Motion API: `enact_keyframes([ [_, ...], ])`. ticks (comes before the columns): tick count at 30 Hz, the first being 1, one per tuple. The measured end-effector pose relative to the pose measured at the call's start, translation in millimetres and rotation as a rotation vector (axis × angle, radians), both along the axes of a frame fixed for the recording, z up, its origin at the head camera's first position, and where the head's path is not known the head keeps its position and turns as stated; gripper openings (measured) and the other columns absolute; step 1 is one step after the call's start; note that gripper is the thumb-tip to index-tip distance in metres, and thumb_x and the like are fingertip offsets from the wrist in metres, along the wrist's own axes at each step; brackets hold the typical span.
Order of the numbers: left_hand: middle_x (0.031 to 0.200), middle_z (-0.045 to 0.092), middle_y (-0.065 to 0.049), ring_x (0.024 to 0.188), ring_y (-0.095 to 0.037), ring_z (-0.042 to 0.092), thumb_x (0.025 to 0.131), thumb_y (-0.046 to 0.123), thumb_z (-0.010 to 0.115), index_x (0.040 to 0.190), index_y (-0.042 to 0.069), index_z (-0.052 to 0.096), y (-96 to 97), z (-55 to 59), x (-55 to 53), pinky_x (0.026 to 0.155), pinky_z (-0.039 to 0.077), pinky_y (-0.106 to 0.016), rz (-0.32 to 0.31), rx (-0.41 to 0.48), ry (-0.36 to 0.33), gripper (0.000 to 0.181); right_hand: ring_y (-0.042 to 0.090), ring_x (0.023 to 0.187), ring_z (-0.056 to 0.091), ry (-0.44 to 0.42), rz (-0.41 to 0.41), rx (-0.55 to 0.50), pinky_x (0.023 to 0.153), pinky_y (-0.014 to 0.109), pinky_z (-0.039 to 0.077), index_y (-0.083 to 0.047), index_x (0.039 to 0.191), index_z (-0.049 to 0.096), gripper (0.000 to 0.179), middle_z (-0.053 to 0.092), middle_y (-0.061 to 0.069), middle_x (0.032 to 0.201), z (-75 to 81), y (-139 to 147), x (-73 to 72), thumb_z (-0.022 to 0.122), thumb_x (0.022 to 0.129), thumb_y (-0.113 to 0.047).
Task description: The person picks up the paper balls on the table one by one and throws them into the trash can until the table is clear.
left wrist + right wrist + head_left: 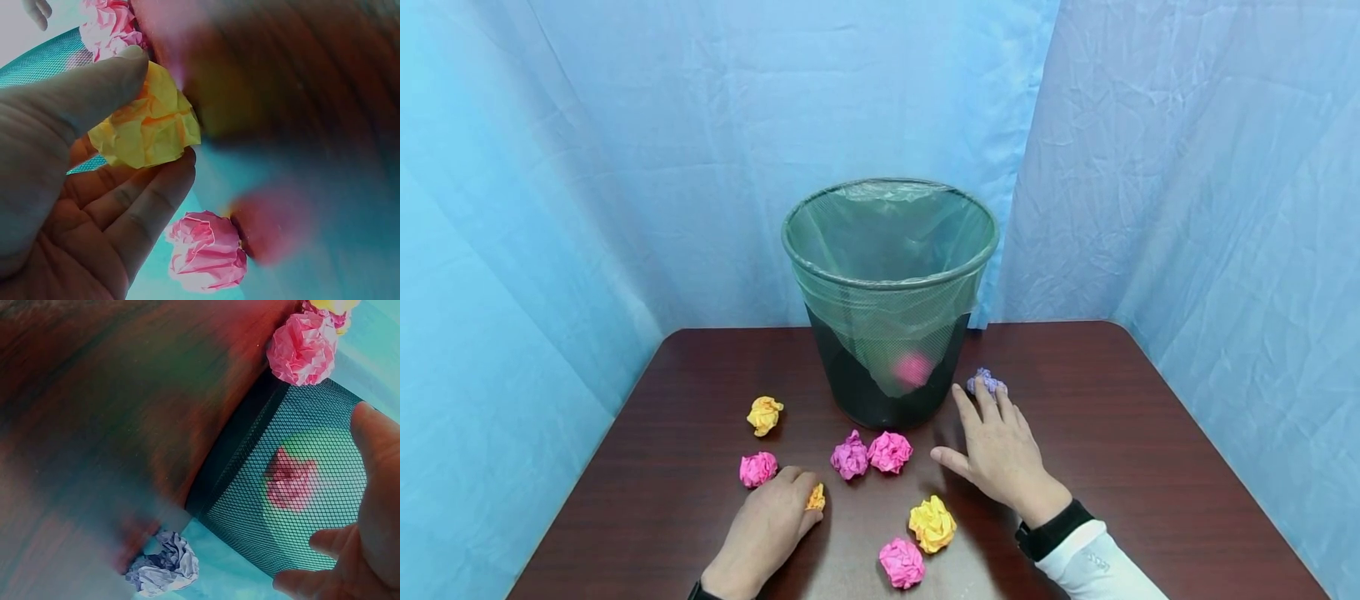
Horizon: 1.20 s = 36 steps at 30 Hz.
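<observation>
My left hand (767, 521) holds a crumpled yellow-orange paper ball (150, 125) between its thumb and fingers, low over the table. Most of that ball is hidden by the hand in the head view. Just beyond its knuckles lies a pink paper ball (758, 469). To the right of the bin, my right hand (1003, 454) reaches forward with its fingers spread and nothing in its grasp. Its fingertips overlap a lavender paper ball (985, 381) in the head view; the right wrist view shows this lavender ball (162, 565) apart from the fingers.
A dark mesh bin (891, 408) with a translucent liner (895, 196) stands at the table's back; a pink ball (913, 368) shows through its mesh. Purple (850, 456) and pink (890, 452) balls sit before it. Yellow (765, 416), yellow (933, 524) and pink (902, 563) balls lie around.
</observation>
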<state>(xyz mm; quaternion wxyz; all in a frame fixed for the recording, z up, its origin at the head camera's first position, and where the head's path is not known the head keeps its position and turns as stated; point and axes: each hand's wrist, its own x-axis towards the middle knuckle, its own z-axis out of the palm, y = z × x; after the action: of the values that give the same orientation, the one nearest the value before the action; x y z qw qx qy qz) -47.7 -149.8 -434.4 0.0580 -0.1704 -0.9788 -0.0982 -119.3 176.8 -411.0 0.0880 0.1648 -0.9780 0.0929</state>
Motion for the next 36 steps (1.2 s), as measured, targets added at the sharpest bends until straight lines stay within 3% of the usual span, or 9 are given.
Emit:
enact_keyframes([
  [7,0.088,0.061,0.001,0.077,-0.014,0.058,0.080,0.034,0.077,0.099,0.012,0.067,-3.9,7.0,-2.4,0.065,0.053,-0.037,0.014,-0.019,0.031,0.031,0.049,0.140,0.024,0.014,0.002,0.004,0.109,0.064,0.028,-0.014,0.156,0.027,0.101,0.026,0.023,0.158,3.4,-1,-2.1,0.049,0.081,-0.078],
  [16,0.097,0.067,-0.003,0.083,-0.014,0.063,0.080,0.034,0.078,0.109,0.010,0.069,-8.1,18.9,-3.7,0.067,0.055,-0.034,0.010,0.014,0.121,0.039,0.050,0.139,0.025,0.031,0.004,-0.018,0.107,0.067,0.029,-0.013,0.155,0.029,0.101,0.027,0.024,0.157,11.2,0,-4.1,0.052,0.080,-0.077],
  [24,0.102,0.069,-0.002,0.082,-0.010,0.062,0.080,0.040,0.078,0.115,0.014,0.069,-10.0,33.0,-9.2,0.069,0.056,-0.034,0.059,0.014,0.126,0.045,0.050,0.140,0.021,0.017,-0.006,-0.010,0.107,0.067,0.029,-0.013,0.156,0.026,0.102,0.025,0.023,0.158,19.9,3,-6.6,0.049,0.081,-0.078],
  [36,0.111,0.070,-0.008,0.091,-0.018,0.067,0.081,0.041,0.076,0.123,0.010,0.065,-21.9,60.9,-16.5,0.073,0.058,-0.040,0.063,0.103,0.268,0.053,0.052,0.139,0.022,0.043,-0.005,-0.010,0.105,0.068,0.030,-0.012,0.156,0.027,0.101,0.026,0.024,0.158,34.6,6,-9.8,0.049,0.082,-0.077],
])
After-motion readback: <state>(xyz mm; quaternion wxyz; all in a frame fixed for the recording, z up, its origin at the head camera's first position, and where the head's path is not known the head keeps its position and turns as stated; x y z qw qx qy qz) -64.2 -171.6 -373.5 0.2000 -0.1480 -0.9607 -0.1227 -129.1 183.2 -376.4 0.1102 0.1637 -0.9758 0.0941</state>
